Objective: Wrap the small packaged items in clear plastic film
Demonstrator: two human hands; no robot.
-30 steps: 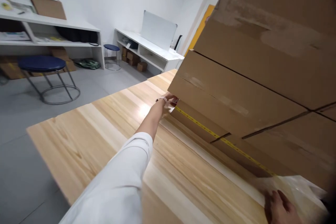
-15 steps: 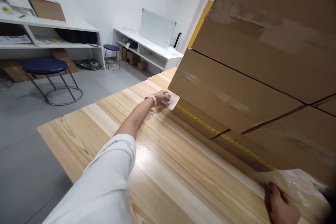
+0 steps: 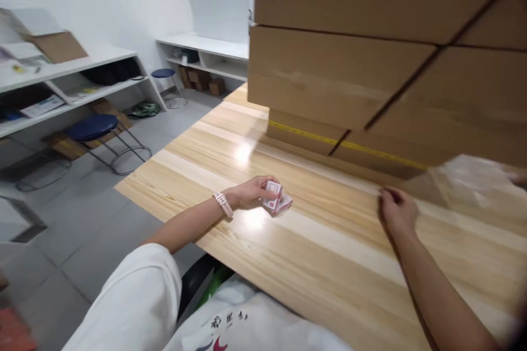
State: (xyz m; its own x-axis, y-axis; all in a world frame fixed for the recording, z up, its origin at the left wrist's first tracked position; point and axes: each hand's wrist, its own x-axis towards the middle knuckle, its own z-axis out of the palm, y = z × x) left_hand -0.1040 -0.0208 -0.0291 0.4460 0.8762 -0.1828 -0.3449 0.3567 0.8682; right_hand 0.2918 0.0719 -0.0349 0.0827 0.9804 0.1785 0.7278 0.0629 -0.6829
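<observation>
My left hand (image 3: pixel 252 192) rests on the wooden table (image 3: pixel 313 241) and grips a small stack of white and red packets (image 3: pixel 277 200). A light watch is on that wrist. My right hand (image 3: pixel 396 209) lies with curled fingers on the table, touching the corner of a clear plastic sheet (image 3: pixel 469 178). Behind both hands stands a large stack of cardboard boxes (image 3: pixel 349 60). A yellow measuring tape (image 3: pixel 349 144) runs along the bottom box.
White shelving (image 3: pixel 61 74) with boxes and papers lines the left wall. Blue stools (image 3: pixel 96 127) stand on the grey floor. A white bench (image 3: pixel 206 46) with a whiteboard sits at the back. The table's near-left edge is close to my body.
My left hand has pulled back from the box's far corner toward me, bringing the small packets. My right hand has shifted left along the plastic sheet. The view has turned.
</observation>
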